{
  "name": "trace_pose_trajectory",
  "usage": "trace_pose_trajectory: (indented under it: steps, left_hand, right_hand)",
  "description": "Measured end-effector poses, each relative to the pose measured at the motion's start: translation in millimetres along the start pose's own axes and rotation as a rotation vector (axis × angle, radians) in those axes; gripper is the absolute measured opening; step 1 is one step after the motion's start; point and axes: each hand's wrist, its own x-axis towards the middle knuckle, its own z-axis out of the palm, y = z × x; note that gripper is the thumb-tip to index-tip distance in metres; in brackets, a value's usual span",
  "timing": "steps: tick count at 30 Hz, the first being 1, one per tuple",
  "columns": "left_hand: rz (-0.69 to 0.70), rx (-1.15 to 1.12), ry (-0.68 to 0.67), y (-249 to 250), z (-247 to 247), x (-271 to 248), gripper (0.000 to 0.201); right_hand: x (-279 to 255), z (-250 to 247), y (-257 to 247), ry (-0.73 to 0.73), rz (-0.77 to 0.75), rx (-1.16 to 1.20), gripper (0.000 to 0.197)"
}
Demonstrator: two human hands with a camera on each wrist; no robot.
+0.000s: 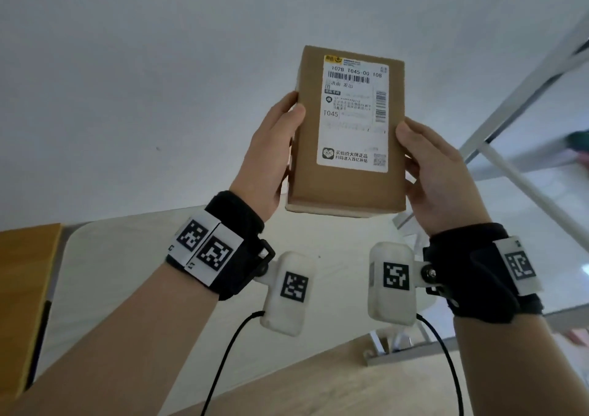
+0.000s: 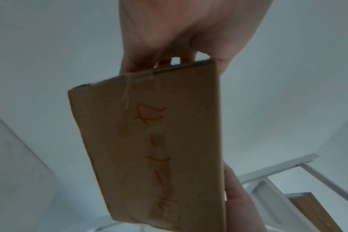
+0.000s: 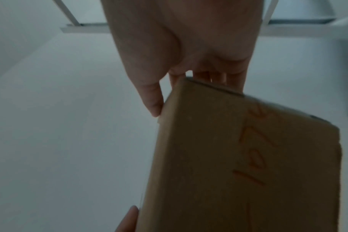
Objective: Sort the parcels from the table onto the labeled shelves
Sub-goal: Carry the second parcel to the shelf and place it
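Observation:
A brown cardboard parcel [image 1: 347, 135] with a white shipping label reading T045 is held up in front of a pale wall. My left hand [image 1: 280, 141] grips its left edge, thumb on the front face. My right hand [image 1: 420, 157] grips its right edge in the same way. In the left wrist view the parcel [image 2: 153, 153] shows its back with orange handwriting, my left hand [image 2: 175, 51] at its top edge. The right wrist view shows the same back of the parcel [image 3: 238, 164] below my right hand [image 3: 181, 62].
A white metal shelf frame [image 1: 516, 106] rises at the right. A pale table top [image 1: 143, 256] lies below my wrists, with a wooden surface [image 1: 22, 282] at the far left. Wooden flooring [image 1: 318, 383] shows below.

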Motion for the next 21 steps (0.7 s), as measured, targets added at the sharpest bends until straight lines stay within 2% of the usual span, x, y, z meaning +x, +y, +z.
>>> trace_pose_trajectory:
  steps: [4, 8, 16, 21]
  left_hand:
    - [0.004, -0.005, -0.08, 3.8, 50.0, -19.8, 0.043]
    - [0.107, -0.004, -0.165, 6.9, 118.1, -54.6, 0.043]
    - [0.268, 0.064, -0.325, -2.3, 279.6, -142.8, 0.044]
    - [0.293, 0.051, -0.418, -22.0, 381.6, -195.8, 0.044]
  right_hand:
    - [-27.9, -48.9, -22.4, 0.042, -0.048, 0.02, 0.032]
    - [-61.7, -114.2, -46.1, 0.066, -0.114, 0.105, 0.032]
    - [-149.4, -275.7, -89.2, 0.114, -0.265, 0.124, 0.037]
    - [-202.0, -383.4, -104.7, 0.194, -0.325, 0.104, 0.037]
